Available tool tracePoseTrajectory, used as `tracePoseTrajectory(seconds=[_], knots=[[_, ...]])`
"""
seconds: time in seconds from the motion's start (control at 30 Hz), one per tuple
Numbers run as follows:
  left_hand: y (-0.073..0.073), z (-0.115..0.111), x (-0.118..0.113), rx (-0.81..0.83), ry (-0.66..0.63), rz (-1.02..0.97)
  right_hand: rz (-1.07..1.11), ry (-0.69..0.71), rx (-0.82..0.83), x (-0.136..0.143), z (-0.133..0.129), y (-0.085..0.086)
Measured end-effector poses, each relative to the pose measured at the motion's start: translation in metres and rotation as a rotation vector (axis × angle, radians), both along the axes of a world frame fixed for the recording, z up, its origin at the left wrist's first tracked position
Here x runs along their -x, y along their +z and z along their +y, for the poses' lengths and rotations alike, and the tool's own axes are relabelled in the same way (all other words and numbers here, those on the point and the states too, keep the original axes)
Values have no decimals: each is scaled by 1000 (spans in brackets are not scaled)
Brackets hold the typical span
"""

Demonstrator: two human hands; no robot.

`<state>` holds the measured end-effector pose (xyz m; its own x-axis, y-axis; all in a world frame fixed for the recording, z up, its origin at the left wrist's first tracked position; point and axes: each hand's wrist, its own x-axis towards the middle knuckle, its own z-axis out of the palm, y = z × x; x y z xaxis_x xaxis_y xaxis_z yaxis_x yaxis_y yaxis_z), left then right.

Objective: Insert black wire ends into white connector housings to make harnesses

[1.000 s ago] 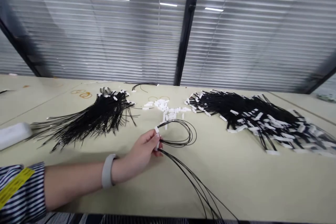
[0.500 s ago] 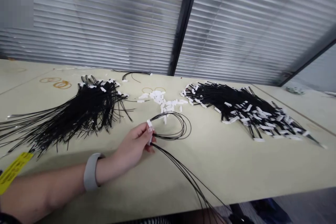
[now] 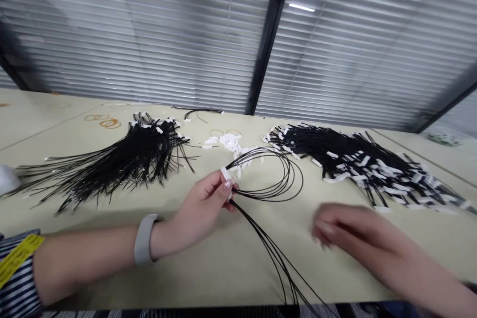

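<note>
My left hand point(image 3: 206, 201) is closed on a white connector point(image 3: 225, 174), pinched between thumb and fingers. Thin black wires point(image 3: 282, 253) run from it; some curve out to the right in a wide loop, while others trail down past the table's front edge. The fingers hide part of the connector. To the right of the loop, apart from the wires, my right hand point(image 3: 346, 228) hovers over the table. Its fingers look curled but are smeared by motion, and nothing can be made out in them.
Black wires lie in a large pile point(image 3: 130, 159) on the left. Another pile point(image 3: 328, 151), with many white connectors, lies on the right. Loose white connectors point(image 3: 231, 142) are scattered behind the loop. Orange rubber bands point(image 3: 111, 123) lie back left; window blinds point(image 3: 179, 49) rise behind the table.
My right hand has come into view from the right. The view has shifted; my left hand still grips the connector, and the wire loop now appears wider.
</note>
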<state>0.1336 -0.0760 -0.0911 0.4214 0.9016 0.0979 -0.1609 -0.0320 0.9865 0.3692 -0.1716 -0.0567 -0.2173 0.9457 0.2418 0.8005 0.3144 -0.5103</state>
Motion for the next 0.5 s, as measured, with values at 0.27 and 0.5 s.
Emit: tracePoseTrajectory(seconds=[0.27, 0.5], knots=[[4, -4, 4, -166, 82, 134, 650, 446, 386, 77, 80, -15], [-6, -1, 6, -240, 74, 112, 593, 480, 332, 82, 76, -12]])
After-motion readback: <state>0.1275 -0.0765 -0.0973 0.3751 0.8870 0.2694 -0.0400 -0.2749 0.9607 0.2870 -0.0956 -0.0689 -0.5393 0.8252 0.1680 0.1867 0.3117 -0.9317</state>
